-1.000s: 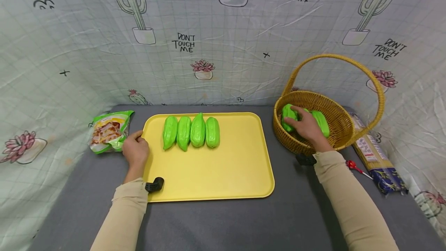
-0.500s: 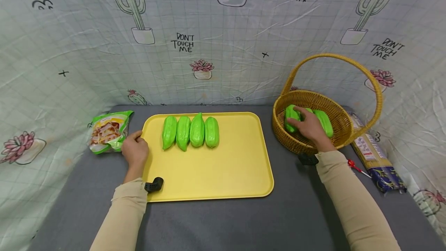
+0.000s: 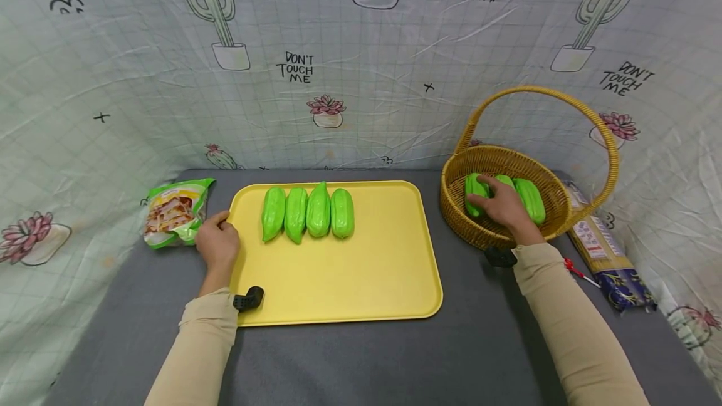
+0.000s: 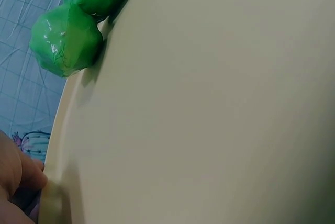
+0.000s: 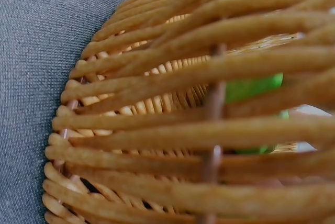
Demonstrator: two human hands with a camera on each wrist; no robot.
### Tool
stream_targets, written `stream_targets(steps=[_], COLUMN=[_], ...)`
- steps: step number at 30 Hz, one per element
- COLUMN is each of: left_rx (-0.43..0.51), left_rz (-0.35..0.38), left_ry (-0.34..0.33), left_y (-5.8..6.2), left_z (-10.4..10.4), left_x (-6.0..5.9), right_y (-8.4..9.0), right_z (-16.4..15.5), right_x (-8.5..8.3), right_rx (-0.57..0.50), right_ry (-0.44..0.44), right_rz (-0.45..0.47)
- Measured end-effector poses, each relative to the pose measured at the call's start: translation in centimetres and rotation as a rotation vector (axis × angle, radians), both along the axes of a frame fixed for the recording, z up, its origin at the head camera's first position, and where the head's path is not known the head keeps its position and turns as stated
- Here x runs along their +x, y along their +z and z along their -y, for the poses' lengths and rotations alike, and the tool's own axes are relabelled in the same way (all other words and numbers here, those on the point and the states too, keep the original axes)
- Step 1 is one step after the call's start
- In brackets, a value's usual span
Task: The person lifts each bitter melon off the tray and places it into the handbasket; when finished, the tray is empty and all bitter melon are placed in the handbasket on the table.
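The yellow tray (image 3: 338, 281) is being steadied at its left rim by the left hand (image 3: 217, 244), fingers curled on the edge, while a green gourd (image 3: 475, 193) in the wicker basket (image 3: 507, 158) is being grasped by the right hand (image 3: 504, 208).

A tray (image 3: 338, 281) is set at the middle of the table (image 3: 361, 362), and four gourds (image 3: 307, 212) are laid side by side in a row along its far edge. The left hand (image 3: 217, 244) is placed at the tray's left rim, near the far corner. A snack bag (image 3: 175, 212) is found just left of that hand. To the right of the tray, apart from it, a basket (image 3: 496, 161) is stood, and gourds (image 3: 530, 199) are held in it, apparently three, though they are partly covered. The right hand (image 3: 504, 208) is rested upon them inside the basket. A noodle packet (image 3: 606, 262) is laid right of the basket, against it.
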State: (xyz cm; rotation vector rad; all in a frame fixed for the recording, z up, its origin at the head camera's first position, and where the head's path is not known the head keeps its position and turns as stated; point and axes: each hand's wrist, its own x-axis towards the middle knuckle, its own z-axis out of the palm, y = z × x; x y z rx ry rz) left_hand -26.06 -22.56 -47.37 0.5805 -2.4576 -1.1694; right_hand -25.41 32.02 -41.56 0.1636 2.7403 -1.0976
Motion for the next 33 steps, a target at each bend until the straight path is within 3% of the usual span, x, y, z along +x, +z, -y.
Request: stream_targets(steps=[24,33], left_rx=[0.003,-0.005], left_rz=[-0.022,-0.03], left_ry=[0.001,0.011], left_y=[0.1,0.0], left_z=[-0.1,0.1], left_x=[0.2,0.1], right_y=[-0.4,0.6], right_z=[0.1,0.4], right_x=[0.1,-0.1], right_rx=[0.091,0.138], right_ry=[0.004,0.021], right_rz=[-0.04,-0.074])
